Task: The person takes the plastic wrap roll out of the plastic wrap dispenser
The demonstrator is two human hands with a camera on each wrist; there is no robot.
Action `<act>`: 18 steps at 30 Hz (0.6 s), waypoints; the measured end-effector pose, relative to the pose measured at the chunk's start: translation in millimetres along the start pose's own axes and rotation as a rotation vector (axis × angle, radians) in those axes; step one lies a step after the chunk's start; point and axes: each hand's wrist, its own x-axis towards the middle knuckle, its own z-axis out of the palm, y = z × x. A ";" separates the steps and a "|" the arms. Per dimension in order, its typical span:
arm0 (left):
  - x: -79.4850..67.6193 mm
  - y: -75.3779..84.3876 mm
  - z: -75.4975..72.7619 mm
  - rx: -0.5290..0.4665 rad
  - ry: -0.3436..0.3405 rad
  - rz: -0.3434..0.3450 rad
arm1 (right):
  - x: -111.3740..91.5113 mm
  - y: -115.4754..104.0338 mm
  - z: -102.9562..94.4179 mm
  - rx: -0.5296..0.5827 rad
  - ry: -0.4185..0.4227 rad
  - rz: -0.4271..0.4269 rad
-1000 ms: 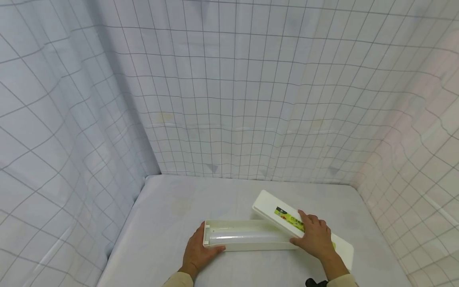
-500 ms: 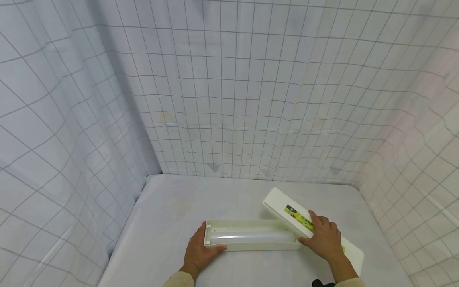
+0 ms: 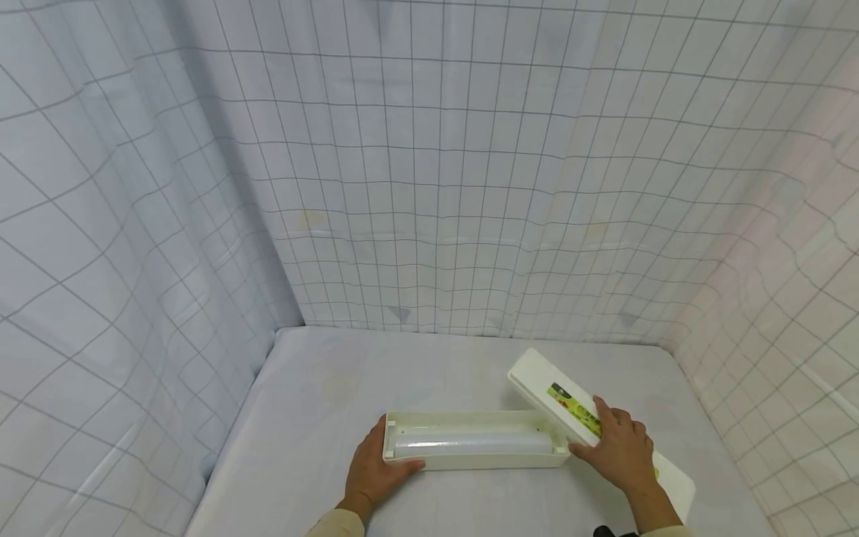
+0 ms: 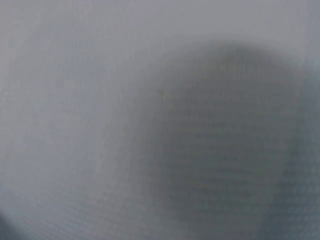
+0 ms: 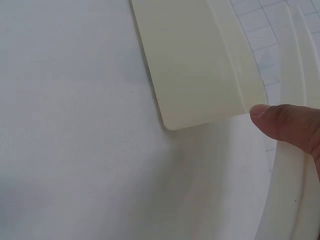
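A long cream plastic box (image 3: 483, 462) lies lengthwise across the table, its top uncovered. Inside it is a roll of clear cling film (image 3: 470, 444). My left hand (image 3: 373, 466) grips the box's left end, thumb along the front wall and fingers round the end. In my right hand (image 3: 620, 451) is the box's white lid (image 3: 540, 377), with a yellow-green label, held slanted over the right end of the box. The right wrist view shows my thumb (image 5: 282, 122) by the corner of the box, with the lid's edge (image 5: 290, 195) beside it. The left wrist view is only blurred cloth.
White cloth covers the table (image 3: 322, 418). White curtains with a grey grid (image 3: 429, 186) stand behind it and on both sides. A small black object (image 3: 604, 532) shows beside the right sleeve at the bottom edge.
The lid has moved to the right in my right hand, uncovering the right end of the box and the cling film. My left hand has stayed at the left end.
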 end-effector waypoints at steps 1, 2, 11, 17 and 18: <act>0.0 0.2 -0.2 -0.001 0.000 0.000 | -0.3 1.3 0.2 0.004 -0.006 0.011; 0.1 0.5 -0.7 -0.004 0.000 -0.002 | -0.7 2.6 0.3 0.007 -0.011 0.022; 0.5 1.8 -1.4 0.007 -0.011 -0.007 | -3.5 22.4 -1.0 0.027 -0.010 0.081; 0.8 0.9 -0.9 0.010 -0.009 -0.004 | -4.9 35.5 -0.3 0.028 -0.043 0.120; 0.7 0.6 -0.4 0.011 -0.009 -0.004 | -5.2 37.1 -0.3 0.027 -0.051 0.127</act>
